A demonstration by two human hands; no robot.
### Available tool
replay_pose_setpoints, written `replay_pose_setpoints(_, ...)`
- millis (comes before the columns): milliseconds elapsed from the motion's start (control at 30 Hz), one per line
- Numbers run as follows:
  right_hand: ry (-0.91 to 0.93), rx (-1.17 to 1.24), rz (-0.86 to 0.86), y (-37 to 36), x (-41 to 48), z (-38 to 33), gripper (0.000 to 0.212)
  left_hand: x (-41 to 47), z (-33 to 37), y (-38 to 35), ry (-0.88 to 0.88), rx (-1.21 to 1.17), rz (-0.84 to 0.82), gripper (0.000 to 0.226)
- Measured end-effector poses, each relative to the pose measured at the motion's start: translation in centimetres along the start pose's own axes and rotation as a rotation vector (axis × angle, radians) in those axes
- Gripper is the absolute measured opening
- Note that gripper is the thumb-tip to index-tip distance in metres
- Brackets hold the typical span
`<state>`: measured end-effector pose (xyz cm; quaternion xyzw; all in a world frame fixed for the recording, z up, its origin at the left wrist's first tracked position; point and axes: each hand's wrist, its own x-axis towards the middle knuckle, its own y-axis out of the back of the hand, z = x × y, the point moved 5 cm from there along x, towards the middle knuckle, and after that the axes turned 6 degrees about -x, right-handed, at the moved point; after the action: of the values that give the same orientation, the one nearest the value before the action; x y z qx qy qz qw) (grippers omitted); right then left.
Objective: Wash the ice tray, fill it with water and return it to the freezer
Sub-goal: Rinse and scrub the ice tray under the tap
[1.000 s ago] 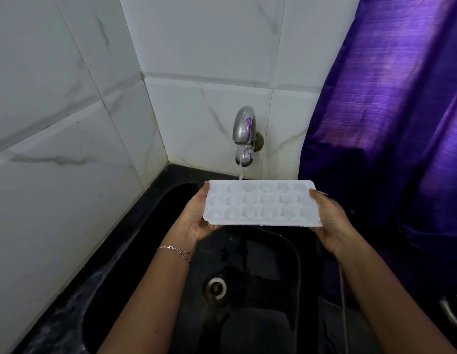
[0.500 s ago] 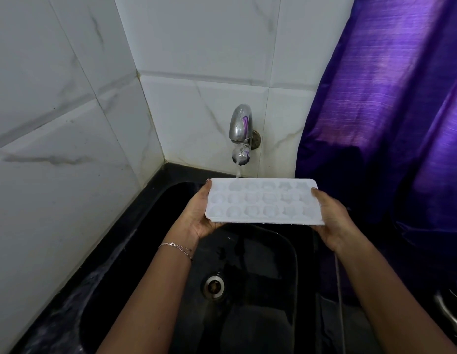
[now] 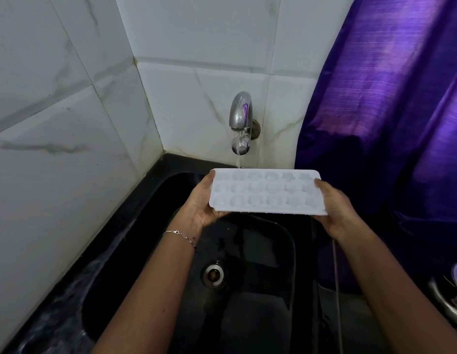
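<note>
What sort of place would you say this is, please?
Most likely the sink corner of a home kitchen: a black sink with a drain, a metal tap running from a tiled wall, and an ice tray held at the stream.

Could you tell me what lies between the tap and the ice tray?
A thin water stream falls from tap toward ice tray, head view.
</note>
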<state>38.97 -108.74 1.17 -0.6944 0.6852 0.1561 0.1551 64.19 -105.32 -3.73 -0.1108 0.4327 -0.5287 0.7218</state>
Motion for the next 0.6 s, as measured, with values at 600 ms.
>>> replay_pose_setpoints(600, -0.009, -0.018, 0.042, 1.9, 0.4, 0.3, 0.018, 0.7, -1.3, -1.0, 0.018, 0.052, 0.021, 0.06)
